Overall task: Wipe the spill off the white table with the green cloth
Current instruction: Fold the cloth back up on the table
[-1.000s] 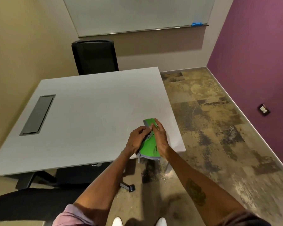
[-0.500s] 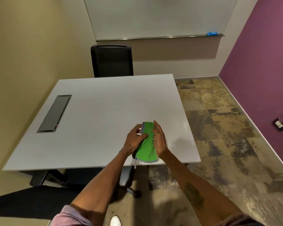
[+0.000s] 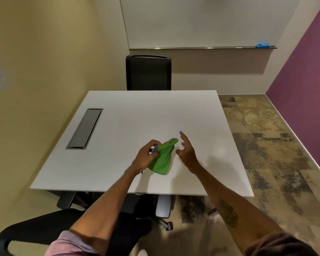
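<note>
- Presently, the green cloth [image 3: 162, 158] is pinched at one corner by the left hand [image 3: 144, 158], hanging bunched just above the white surface [image 3: 137, 119].
- The right hand [image 3: 186, 152] is held released, fingers [image 3: 183, 136] spread, beside it.
- Wiping is judged not yet begun; no spill can be made out, so the cloth needs pressing flat first.

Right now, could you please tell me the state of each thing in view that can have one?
Left hand: closed, pinching the cloth's edge.
Right hand: open, fingers spread, apart from the cloth.
Cloth: bunched, hanging from the left hand over the table.
Table: no spill that I can make out.
Hatch: shut, flush with the tabletop.
Far chair: pushed in, unoccupied.
</note>
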A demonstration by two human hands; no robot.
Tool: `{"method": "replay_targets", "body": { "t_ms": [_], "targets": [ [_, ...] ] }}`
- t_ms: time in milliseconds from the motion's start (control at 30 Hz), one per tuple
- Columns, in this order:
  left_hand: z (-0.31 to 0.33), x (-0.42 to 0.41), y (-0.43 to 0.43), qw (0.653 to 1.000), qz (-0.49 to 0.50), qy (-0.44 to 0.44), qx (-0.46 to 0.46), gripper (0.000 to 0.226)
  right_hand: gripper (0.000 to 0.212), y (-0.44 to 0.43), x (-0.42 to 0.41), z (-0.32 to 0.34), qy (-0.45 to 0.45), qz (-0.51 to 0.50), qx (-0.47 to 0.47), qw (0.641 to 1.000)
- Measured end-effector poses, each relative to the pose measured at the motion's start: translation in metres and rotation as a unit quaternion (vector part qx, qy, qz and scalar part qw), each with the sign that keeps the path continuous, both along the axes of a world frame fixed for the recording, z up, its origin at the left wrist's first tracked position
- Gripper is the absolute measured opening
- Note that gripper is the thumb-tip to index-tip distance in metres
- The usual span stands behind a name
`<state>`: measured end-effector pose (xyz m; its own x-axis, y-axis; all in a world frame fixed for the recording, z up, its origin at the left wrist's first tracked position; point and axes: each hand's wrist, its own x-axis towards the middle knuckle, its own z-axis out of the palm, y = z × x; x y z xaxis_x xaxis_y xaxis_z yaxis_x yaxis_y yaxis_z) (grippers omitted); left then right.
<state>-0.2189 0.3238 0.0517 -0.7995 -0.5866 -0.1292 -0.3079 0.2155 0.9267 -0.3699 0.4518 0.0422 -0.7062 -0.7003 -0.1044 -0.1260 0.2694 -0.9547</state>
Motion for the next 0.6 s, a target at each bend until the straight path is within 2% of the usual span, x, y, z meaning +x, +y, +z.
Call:
{"method": "replay_targets", "body": {
  "t_ms": [67, 167, 233, 400, 533, 600],
  "targets": [
    [-0.001, 0.015, -0.013, 1.0, -0.006, 0.004, 0.011, 0.024, 0.08, -0.015, 0.005, 0.001, -0.031, 0.024, 0.0, 0.999],
    [-0.004, 0.039, -0.03, 0.999, -0.006, 0.009, 0.036, 0.025, 0.084, -0.035, 0.016, -0.001, -0.14, 0.067, -0.002, 0.988],
    [-0.007, 0.057, -0.042, 0.999, 0.0, 0.008, 0.049, 0.025, 0.075, -0.05, 0.026, -0.004, -0.169, 0.088, 0.009, 0.982],
    [-0.015, 0.093, -0.073, 0.996, 0.044, -0.009, 0.075, 0.032, 0.032, -0.074, 0.054, -0.01, -0.16, 0.092, 0.003, 0.983],
    [-0.025, 0.12, -0.101, 0.988, 0.09, -0.04, 0.118, 0.055, 0.022, -0.101, 0.075, -0.02, -0.1, 0.109, 0.015, 0.989],
    [-0.029, 0.132, -0.113, 0.986, 0.119, -0.048, 0.109, 0.052, 0.021, -0.115, 0.086, -0.023, -0.102, 0.112, 0.018, 0.988]
  ]
}}
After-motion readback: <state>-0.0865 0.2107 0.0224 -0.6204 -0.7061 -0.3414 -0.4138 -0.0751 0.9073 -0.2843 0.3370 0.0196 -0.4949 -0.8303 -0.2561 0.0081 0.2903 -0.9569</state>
